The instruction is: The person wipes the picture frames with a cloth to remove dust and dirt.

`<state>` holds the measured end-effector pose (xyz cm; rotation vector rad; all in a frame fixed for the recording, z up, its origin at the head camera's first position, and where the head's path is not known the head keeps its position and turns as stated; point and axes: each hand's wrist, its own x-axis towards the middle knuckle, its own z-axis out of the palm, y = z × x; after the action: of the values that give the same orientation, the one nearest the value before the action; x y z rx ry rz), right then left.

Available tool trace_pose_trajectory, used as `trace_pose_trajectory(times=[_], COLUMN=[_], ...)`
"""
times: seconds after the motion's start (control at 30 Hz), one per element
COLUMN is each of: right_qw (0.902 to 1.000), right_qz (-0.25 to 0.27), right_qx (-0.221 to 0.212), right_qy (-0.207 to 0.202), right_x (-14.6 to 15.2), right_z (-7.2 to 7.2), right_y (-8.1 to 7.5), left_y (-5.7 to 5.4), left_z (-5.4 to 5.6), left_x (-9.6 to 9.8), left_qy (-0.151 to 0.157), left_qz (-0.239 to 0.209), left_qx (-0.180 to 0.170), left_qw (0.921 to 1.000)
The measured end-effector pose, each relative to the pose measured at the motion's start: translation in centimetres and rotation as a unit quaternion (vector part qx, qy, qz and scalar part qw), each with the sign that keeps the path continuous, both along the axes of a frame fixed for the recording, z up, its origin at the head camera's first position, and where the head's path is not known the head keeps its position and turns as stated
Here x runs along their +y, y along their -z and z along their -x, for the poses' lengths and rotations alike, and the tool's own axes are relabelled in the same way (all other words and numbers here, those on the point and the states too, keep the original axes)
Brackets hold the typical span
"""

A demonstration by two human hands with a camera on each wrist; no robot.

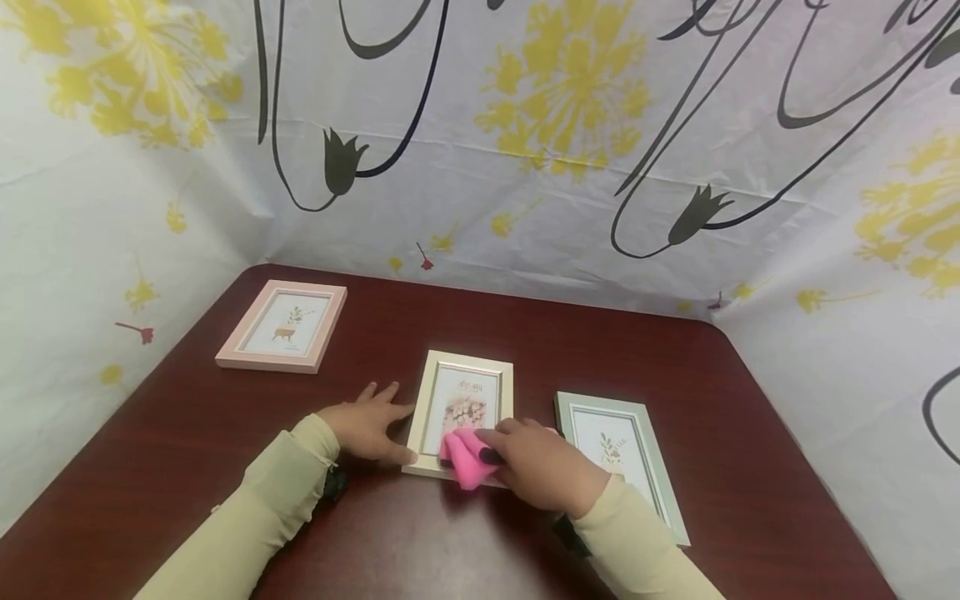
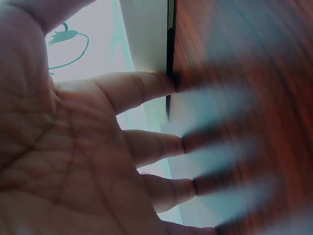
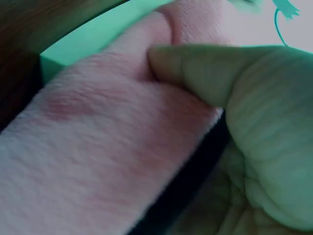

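Under the right hand (image 1: 543,473) a pink cloth (image 1: 465,457) is bunched, the thumb and curled fingers pinching its fold, as the right wrist view shows close up with the thumb (image 3: 195,68) pressed into the nap. That cloth sits on the near lower corner of the cream frame (image 1: 431,392), which lies flat with its long axis running away from the person, so most of its glass stretches ahead of the grip and slightly to its left. Just left of the grip, across the frame's width, the left hand (image 1: 367,427) lies flat with its fingers spread and straight, fingertips against the frame's left edge; the left wrist view shows a finger (image 2: 142,88) butting that edge where it meets the wood. Of the two, the right hand is the one over the glass; the left only braces the side. Right of the grip, just beside it and partly under the right sleeve, lies a green frame (image 1: 645,492), also lengthways. Farther off to the left and ahead rests a pink frame (image 1: 247,354). All three lie on a dark red-brown table (image 1: 600,350), walled on three sides by a white sheet (image 1: 525,217) printed with yellow flowers and black stems.
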<state>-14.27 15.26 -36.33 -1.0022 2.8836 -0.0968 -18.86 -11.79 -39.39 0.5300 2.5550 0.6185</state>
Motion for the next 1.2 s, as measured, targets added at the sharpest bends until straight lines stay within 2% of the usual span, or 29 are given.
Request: trace_pose_trajectory(times=[0.07,0.13,0.33,0.47,0.63,0.77,0.87,1.03,1.2], right_qw=[0.9999,0.9994,0.9942,0.9907,0.9907,0.9912,0.9896,0.9882,0.9906], right_qz=[-0.007,-0.008,-0.012,0.005,0.035,0.060,0.068,0.019,-0.018], right_qx=[0.007,0.001,-0.016,-0.026,-0.043,-0.017,0.011,-0.001,-0.001], right_qy=[0.014,0.033,0.106,0.133,0.124,0.117,0.126,0.152,0.135], right_x=[-0.3,-0.5,-1.2,-0.9,-0.4,-0.3,-0.4,-0.6,-1.5], right_z=[0.6,1.9,7.4,9.8,10.3,10.1,10.2,10.8,11.1], right_y=[0.3,0.5,0.9,1.4,1.2,0.0,-0.6,0.2,1.0], left_y=[0.0,0.1,0.2,0.3,0.3,0.2,0.1,-0.1,0.0], left_z=[0.0,0.0,0.1,0.2,0.1,0.1,0.0,-0.1,0.0], left_x=[0.0,0.0,-0.2,-0.1,0.0,-0.1,-0.1,-0.2,-0.1], left_qy=[0.002,0.004,0.003,0.000,-0.005,-0.005,-0.004,0.004,0.004], left_qz=[-0.001,-0.002,-0.002,0.001,0.003,0.001,-0.003,-0.007,0.001], left_qx=[0.001,0.000,-0.004,-0.007,-0.008,-0.007,-0.008,-0.007,-0.005], left_qw=[1.0000,1.0000,1.0000,1.0000,1.0000,1.0000,1.0000,0.9999,1.0000])
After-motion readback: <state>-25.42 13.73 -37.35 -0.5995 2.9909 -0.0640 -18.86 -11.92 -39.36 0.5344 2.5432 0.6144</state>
